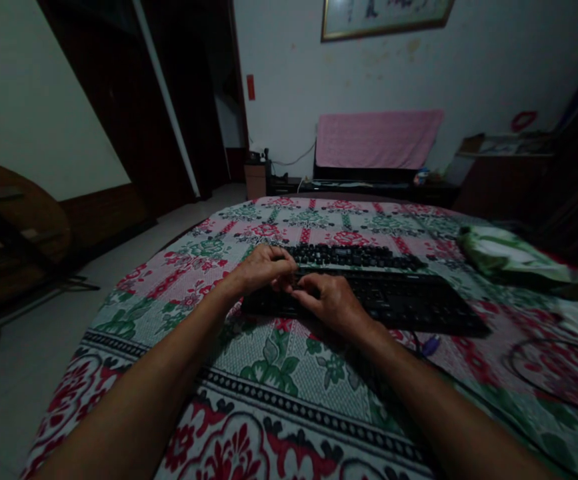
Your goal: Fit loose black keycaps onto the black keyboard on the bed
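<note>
**Item 1: keyboard (409,303).** Black, full-size, lies flat on the floral cloth (279,373), long side twd the person. L end is under the hands, rest is bare.

**Item 2: second keyboard (353,255).** Black, just behind item 1 and parallel to it. Nobody touches it.

**Item 3: left hand (263,267).** Knuckles up, fingers curled down onto the far L corner of item 1. Tips are hidden; can't tell if they pinch anything.

**Item 4: right hand (329,300).** Close beside the left, fingertips nearly meeting it over the same few keys. Grip also not readable in this dim light.

**Misc.** Green packet (509,257) to the R, well apart. Dark cable (543,360) looped on the cloth nr the R edge. Small purple plug (431,345) just in front of item 1. Pink cloth (376,139) draped at the back wall.

**Handling note (my view).** Fine work on one small patch of keys:
- one hand shd pin the corner so the board doesn't slide on soft cloth;
- the other shd work straight up/down, not sideways;
- keep forearms low & steady;
- more light wd help.
</note>
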Motion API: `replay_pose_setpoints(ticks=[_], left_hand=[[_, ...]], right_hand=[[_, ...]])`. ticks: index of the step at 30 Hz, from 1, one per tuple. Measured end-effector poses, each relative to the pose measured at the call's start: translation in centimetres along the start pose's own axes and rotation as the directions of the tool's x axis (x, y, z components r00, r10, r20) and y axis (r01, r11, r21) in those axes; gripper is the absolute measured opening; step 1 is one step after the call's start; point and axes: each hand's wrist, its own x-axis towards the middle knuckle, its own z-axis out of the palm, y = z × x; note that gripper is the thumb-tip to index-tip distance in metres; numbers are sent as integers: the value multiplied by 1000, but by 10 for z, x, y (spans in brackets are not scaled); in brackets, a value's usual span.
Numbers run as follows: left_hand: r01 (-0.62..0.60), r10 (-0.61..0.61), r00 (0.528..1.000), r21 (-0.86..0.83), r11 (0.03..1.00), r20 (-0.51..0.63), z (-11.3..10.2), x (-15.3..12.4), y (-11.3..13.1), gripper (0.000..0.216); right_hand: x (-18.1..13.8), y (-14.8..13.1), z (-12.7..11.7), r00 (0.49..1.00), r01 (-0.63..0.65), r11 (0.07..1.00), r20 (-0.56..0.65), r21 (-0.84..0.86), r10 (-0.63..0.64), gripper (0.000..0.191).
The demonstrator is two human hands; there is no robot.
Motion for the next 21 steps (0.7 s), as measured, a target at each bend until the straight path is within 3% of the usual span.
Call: replay_pose_setpoints(ticks=[8,15,18,21], left_hand=[[3,-4,999,-42,999,-41,4,1,1,12],[47,-46,999,6,999,-13,8,3,-6,12],[62,-62,998,12,998,-16,7,3,-5,13],[58,-58,994,-4,998,-97,0,5,-7,15]], right_hand=[[2,-3,1,989,-122,985,-72,123,132,18],[5,3,4,982,-161,850,-6,501,189,19],[7,7,3,973,-195,837,-9,511,232,20],[8,13,3,951,-210,843,-99,495,294,22]])
